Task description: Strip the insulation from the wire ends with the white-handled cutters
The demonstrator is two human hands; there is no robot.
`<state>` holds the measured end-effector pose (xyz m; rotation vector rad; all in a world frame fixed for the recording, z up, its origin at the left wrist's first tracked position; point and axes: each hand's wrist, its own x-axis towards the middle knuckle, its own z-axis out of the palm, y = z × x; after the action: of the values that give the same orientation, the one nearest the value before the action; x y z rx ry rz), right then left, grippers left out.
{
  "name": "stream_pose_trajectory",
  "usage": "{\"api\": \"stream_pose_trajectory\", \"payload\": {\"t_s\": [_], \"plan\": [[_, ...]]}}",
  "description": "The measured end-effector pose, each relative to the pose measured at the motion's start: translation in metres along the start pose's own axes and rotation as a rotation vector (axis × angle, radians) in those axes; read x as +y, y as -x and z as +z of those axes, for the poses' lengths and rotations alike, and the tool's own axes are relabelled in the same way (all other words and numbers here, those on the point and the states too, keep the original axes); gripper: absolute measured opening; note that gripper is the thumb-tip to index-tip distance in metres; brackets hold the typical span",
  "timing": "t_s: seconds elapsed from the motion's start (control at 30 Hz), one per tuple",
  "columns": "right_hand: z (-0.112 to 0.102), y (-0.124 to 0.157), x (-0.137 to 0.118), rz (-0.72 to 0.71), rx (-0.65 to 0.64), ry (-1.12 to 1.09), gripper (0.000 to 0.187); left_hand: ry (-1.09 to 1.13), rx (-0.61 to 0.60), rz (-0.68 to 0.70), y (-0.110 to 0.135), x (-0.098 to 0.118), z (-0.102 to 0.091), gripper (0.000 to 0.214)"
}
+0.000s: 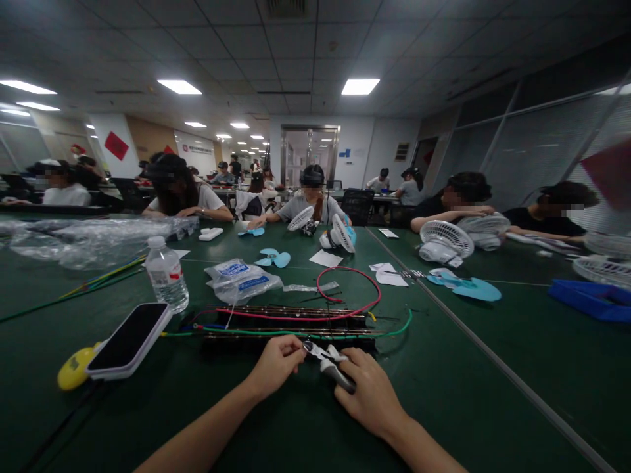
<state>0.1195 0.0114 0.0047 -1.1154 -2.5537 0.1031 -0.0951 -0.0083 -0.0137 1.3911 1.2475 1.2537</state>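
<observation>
The right hand (371, 392) grips pliers (337, 374), the left hand (277, 364) pinched closed beside their tip.

Free gap between phone (129, 340) and hands (276, 364), red cable (300, 319) as an obstacle beyond

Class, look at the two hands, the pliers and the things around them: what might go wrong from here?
1. The left hand has its fingertips right by the head of the pliers in the right hand, so a finger might get nipped.
2. The green wire and red wire lie just beyond the hands; a forward move could snag them.
3. The bottle stands close by the phone, so a knock might tip it over.
</observation>
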Motion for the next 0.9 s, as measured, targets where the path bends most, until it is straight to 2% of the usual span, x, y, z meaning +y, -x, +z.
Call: {"api": "stream_pose_trajectory", "payload": {"t_s": [0.2, 0.47, 0.67, 0.9], "plan": [[0.0021, 0.0015, 0.0037, 0.005, -0.021, -0.005, 0.020, 0.005, -0.008, 0.015, 0.0002, -0.0018, 0.0013, 0.019], [0.0051, 0.0029, 0.0009, 0.052, -0.063, 0.100, 0.021, -0.030, -0.005, -0.016, 0.0009, -0.0007, 0.0000, 0.019], [-0.0022, 0.0017, -0.0009, 0.027, -0.048, 0.028, 0.018, -0.023, -0.006, 0.005, 0.0015, 0.0001, -0.0004, 0.019], [-0.0014, 0.0015, 0.0027, 0.009, -0.029, -0.033, 0.023, -0.026, 0.005, 0.013, -0.0003, -0.0042, 0.0008, 0.019]]}}
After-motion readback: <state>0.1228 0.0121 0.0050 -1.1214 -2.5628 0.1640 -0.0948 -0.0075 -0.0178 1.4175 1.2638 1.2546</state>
